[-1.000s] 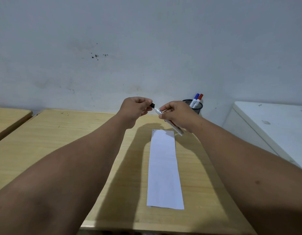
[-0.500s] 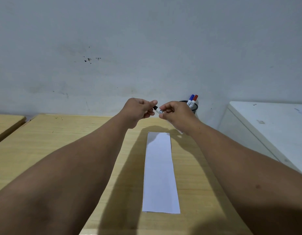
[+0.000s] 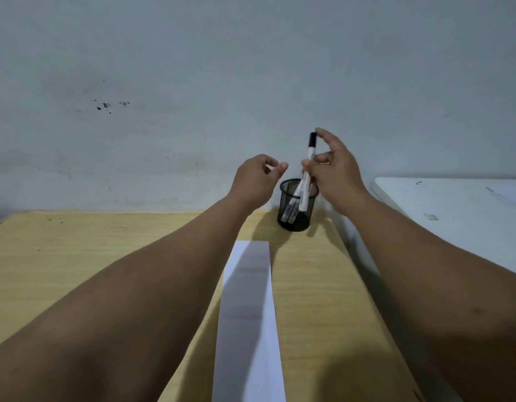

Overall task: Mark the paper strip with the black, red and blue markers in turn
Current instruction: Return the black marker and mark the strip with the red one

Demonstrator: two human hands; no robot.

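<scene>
The black marker [image 3: 311, 146] stands almost upright with its black cap on top and its lower end inside the black mesh pen cup [image 3: 297, 220]. My right hand [image 3: 335, 172] grips the white barrel just above the cup, with the index finger at the cap. My left hand [image 3: 256, 181] hovers left of the cup, fingers curled together, holding nothing. Two more marker barrels [image 3: 291, 211] show through the mesh; their caps are hidden. The white paper strip [image 3: 248, 320] lies lengthwise on the wooden table [image 3: 77, 256], in front of the cup and partly under my arms' shadow.
A white cabinet top [image 3: 459, 216] stands right of the table, close to my right forearm. A grey wall runs just behind the cup. The table's right edge passes near the cup.
The hands have parted and my left hand has let go of the marker. My right hand has swung the capped marker upright and lowered its end into the cup.
</scene>
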